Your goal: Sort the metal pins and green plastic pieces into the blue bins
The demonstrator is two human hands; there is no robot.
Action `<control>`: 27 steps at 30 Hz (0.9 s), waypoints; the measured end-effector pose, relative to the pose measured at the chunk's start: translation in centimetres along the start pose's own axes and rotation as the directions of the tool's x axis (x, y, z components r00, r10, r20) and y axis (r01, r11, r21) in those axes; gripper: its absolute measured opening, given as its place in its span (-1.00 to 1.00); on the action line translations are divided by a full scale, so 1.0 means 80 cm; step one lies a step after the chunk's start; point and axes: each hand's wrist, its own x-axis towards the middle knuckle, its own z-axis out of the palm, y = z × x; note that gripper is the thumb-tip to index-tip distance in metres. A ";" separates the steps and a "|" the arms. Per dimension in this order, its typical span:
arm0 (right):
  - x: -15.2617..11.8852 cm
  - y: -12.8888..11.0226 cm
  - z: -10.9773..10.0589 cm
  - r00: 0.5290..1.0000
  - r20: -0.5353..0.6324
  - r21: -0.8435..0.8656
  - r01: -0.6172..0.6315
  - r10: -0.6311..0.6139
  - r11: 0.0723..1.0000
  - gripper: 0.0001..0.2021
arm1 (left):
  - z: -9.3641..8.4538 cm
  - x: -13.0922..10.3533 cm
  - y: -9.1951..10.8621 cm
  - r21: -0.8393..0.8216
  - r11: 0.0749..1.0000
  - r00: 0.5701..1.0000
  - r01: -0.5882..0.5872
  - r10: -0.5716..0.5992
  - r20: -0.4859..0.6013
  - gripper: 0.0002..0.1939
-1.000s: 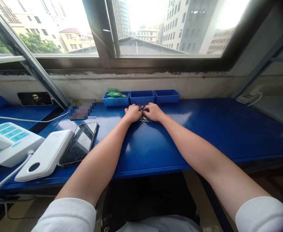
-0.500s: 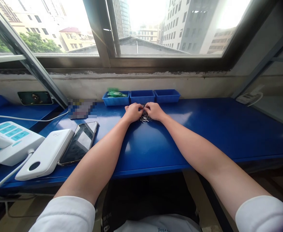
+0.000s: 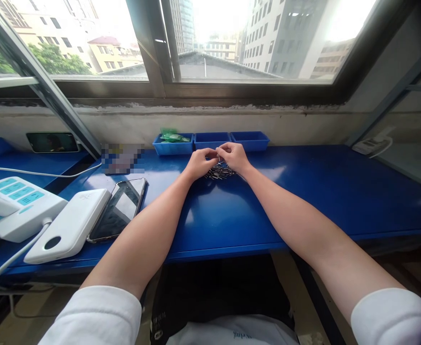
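Note:
A heap of small dark and silvery metal pieces [image 3: 219, 172], thin like screws or pins, lies on the blue table [image 3: 224, 220]. Just above the heap, my left hand [image 3: 199, 163] is closed in a pinch, its fingertips meeting those of my right hand. My right hand [image 3: 234, 155] is pinched too, and a thin shiny metal piece shows under its fingertips. Whether my left fingers also grip that piece is too small to tell. Part of the heap is hidden behind both hands.
Behind my hands, a blue bin with green bags [image 3: 172, 146] stands beside a middle bin [image 3: 211, 138] and a right bin [image 3: 249, 142]. To the left lie a phone [image 3: 122, 208], a white power bank [image 3: 70, 225] and a white power strip [image 3: 34, 215] with cables.
Both hands have risen slightly off the heap and their fingertips have come together. More of the metal pieces now shows beneath them.

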 end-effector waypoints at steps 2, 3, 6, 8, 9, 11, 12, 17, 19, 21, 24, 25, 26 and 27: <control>0.002 0.001 0.001 0.999 -0.023 0.076 -0.027 0.029 0.997 -0.76 | 0.001 0.002 -0.002 -0.066 0.998 1.000 0.023 -0.023 -0.005 -0.69; 0.003 0.002 0.002 0.999 -0.036 0.104 -0.031 0.035 0.994 -0.76 | 0.001 0.003 -0.004 -0.089 0.996 0.999 0.032 -0.033 -0.013 -0.66; 0.006 0.004 0.005 0.997 -0.065 0.167 -0.018 0.030 0.986 -0.75 | 0.004 0.006 -0.009 -0.118 0.992 0.998 0.048 -0.053 -0.034 -0.62; 0.007 0.006 0.007 0.996 -0.080 0.192 -0.012 0.028 0.981 -0.77 | 0.006 0.007 -0.010 -0.109 0.993 0.997 0.049 -0.054 -0.047 -0.63; 0.008 0.007 0.008 0.996 -0.085 0.195 -0.011 0.028 0.981 -0.78 | 0.006 0.007 -0.010 -0.098 0.994 0.997 0.049 -0.054 -0.056 -0.64; 0.007 0.008 0.009 0.996 -0.091 0.167 -0.003 0.019 0.986 -0.79 | 0.007 0.007 -0.009 -0.074 0.996 0.996 0.049 -0.055 -0.075 -0.68; 0.006 0.008 0.009 0.995 -0.096 0.136 0.006 0.007 0.991 -0.80 | 0.008 0.006 -0.008 -0.062 0.997 0.995 0.050 -0.055 -0.081 -0.69; -0.001 -0.002 0.010 0.986 -0.137 -0.072 0.086 -0.095 0.994 -0.87 | 0.010 0.006 -0.008 -0.010 0.999 0.995 0.045 -0.045 -0.091 -0.70; -0.004 -0.008 0.008 0.981 -0.119 -0.158 0.131 -0.151 0.979 -0.88 | 0.009 0.007 -0.008 0.009 0.999 0.993 0.035 -0.034 -0.112 -0.72; -0.007 -0.011 0.006 0.974 -0.081 -0.236 0.188 -0.212 0.953 -0.86 | 0.007 0.006 -0.007 0.032 0.999 0.991 0.030 -0.026 -0.132 -0.75; -0.008 -0.011 0.001 0.963 -0.024 -0.327 0.246 -0.268 0.912 -0.80 | 0.004 0.006 -0.004 0.071 0.996 0.988 0.056 -0.045 -0.147 -0.77; -0.008 -0.010 -0.001 0.961 -0.008 -0.352 0.255 -0.276 0.900 -0.78 | 0.003 0.006 -0.003 0.083 0.994 0.986 0.070 -0.057 -0.154 -0.77; -0.008 -0.008 -0.003 0.960 0.007 -0.374 0.262 -0.280 0.889 -0.76 | 0.003 0.006 -0.002 0.094 0.992 0.984 0.085 -0.069 -0.162 -0.78; -0.007 -0.006 -0.005 0.959 0.025 -0.395 0.269 -0.282 0.879 -0.74 | 0.002 0.006 -0.002 0.105 0.990 0.982 0.098 -0.079 -0.170 -0.78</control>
